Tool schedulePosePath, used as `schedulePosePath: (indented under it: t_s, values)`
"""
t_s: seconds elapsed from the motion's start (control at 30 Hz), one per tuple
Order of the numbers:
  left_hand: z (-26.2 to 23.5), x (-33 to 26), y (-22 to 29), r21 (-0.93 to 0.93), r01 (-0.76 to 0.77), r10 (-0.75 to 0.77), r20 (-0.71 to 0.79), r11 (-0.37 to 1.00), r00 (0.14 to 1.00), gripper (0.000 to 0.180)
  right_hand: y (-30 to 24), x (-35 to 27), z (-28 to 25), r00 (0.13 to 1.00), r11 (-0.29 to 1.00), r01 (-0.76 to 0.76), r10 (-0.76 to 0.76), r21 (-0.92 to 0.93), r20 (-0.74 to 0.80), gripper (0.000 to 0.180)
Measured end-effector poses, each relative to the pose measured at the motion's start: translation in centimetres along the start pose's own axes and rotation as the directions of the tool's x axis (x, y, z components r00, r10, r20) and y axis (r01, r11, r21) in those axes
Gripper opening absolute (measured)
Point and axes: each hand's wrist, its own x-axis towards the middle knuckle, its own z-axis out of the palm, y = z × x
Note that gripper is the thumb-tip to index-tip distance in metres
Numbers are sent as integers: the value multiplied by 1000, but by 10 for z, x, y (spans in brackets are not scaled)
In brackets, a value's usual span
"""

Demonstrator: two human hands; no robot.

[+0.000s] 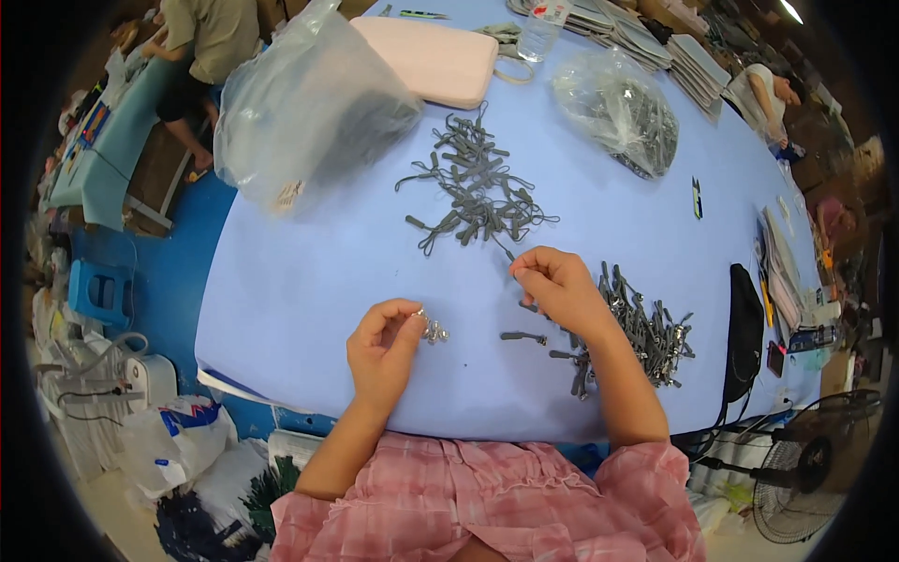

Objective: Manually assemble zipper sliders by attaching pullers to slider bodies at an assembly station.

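My left hand point(386, 351) is closed, its fingertips pinching some small shiny metal pieces point(433, 328) just above the blue tabletop. Between the thumb and forefinger of my right hand point(554, 286) is a dark grey zipper pull point(509, 254) with a thin cord loop. Beyond that hand lies a tangled heap of grey cord pulls point(478, 183). Under and beside my right forearm spreads a second pile of pulls with metal fittings point(655, 337), partly hidden by the arm. A single pull with a metal end point(524, 337) rests between my two hands.
A large clear plastic bag point(309, 122) and a pink case point(426, 58) stand at the back left. Farther right are a bag of dark pieces point(623, 117), a bottle point(541, 33), small snips point(697, 199) and a black pouch point(743, 323). Other people sit at far tables.
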Motion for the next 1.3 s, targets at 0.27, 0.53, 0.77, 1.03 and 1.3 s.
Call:
schedulePosePath:
  t_s: [0.27,0.53,0.77,1.03,1.3]
  values:
    - [-4,1,-1,-246,176,-122,218,953,968,15,13,-26,47,901,878,434,-420,201,-111,16]
    - [-3,-5,-4,-413,277,-151,311,868,938,14,5,-57,55,988,755,102,-151,648,21,14]
    - [10,-14,6,-298,195,-101,303,934,947,15,-3,-65,75,954,826,294,-221,481,-204,14]
    - [16,-18,5,-181,109,-56,278,977,959,18,-3,-66,73,907,918,354,-291,180,-304,7]
    - [15,-15,7,110,-216,168,338,970,926,17,3,-63,66,809,861,502,-501,-82,-308,9]
